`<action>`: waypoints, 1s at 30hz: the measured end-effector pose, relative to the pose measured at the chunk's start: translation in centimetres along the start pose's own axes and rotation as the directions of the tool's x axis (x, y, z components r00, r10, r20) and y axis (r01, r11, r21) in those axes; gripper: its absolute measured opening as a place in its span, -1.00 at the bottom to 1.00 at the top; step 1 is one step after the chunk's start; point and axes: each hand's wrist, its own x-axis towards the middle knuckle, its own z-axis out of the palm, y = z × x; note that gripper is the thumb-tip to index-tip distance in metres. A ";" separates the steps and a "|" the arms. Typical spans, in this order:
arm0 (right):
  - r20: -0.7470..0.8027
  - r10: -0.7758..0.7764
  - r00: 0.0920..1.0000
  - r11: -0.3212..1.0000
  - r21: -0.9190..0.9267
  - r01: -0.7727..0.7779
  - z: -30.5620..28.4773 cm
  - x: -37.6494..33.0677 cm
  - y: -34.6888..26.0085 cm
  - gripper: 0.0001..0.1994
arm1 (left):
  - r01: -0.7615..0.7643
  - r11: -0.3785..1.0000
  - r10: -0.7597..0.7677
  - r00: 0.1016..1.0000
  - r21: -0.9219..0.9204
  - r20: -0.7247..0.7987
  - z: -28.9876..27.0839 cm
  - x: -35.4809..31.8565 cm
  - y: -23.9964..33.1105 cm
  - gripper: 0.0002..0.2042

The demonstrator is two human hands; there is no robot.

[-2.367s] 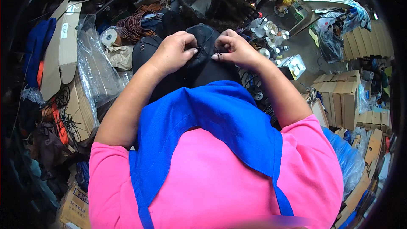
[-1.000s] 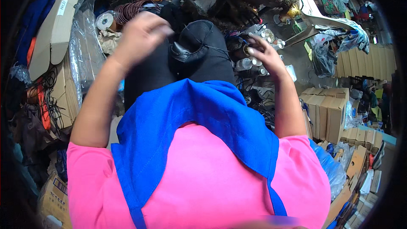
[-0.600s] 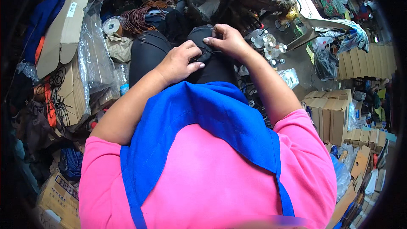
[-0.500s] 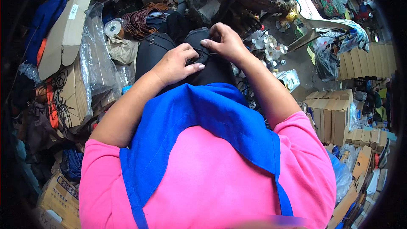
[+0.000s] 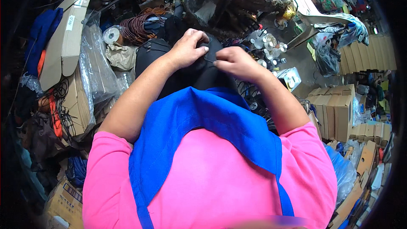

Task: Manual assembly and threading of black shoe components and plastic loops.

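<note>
Both hands meet over a black piece (image 5: pixel 199 74) that lies on the person's lap, just past the blue apron (image 5: pixel 203 127). The left hand (image 5: pixel 186 48) rests on top of the piece with its fingers curled and pressed together, fingertips digging into the dark material near its upper edge. The right hand (image 5: pixel 235 61) comes in from the other side, thumb and forefinger pinched on the same edge, and the two sets of fingertips nearly touch. What sits between the pinched fingers is too small and dark to make out; it may be a fold of the material itself. The piece spreads out below and to the left of the hands, its rounded shoulder showing beside the left wrist, and its lower part is hidden under the apron.

Left of the lap a clear plastic bag (image 5: pixel 99 72) leans against flat cardboard (image 5: pixel 63 42), with a roll of tape (image 5: pixel 112 35) and a coil of reddish cord (image 5: pixel 135 25) further up. A blue cloth (image 5: pixel 42 34) hangs at the far left, and black cords (image 5: pixel 63 106) trail over a box there. Right of the hands a cluster of small white bottles (image 5: pixel 267 46) stands on the floor, near a small white box (image 5: pixel 289 78). A row of cardboard boxes (image 5: pixel 335 106) lines the right side, with a blue bag (image 5: pixel 343 169) below them
</note>
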 end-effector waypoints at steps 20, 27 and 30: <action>-0.147 -0.071 0.987 0.935 -0.355 0.014 -0.6 0.7 -0.9 -0.78 | 0.199 0.978 -0.137 0.848 -0.067 0.512 -6.0 1.6 1.1 -0.68; -0.111 -0.017 0.994 0.916 -0.401 -0.029 -0.9 1.2 -2.0 -0.78 | 0.120 0.984 -0.036 0.853 -0.129 0.521 -6.2 1.4 1.2 -0.63; -0.092 -0.025 0.995 0.915 -0.403 -0.014 -1.1 1.6 -1.8 -0.78 | 0.215 0.968 -0.112 0.827 -0.126 0.551 -6.5 1.5 2.2 -0.66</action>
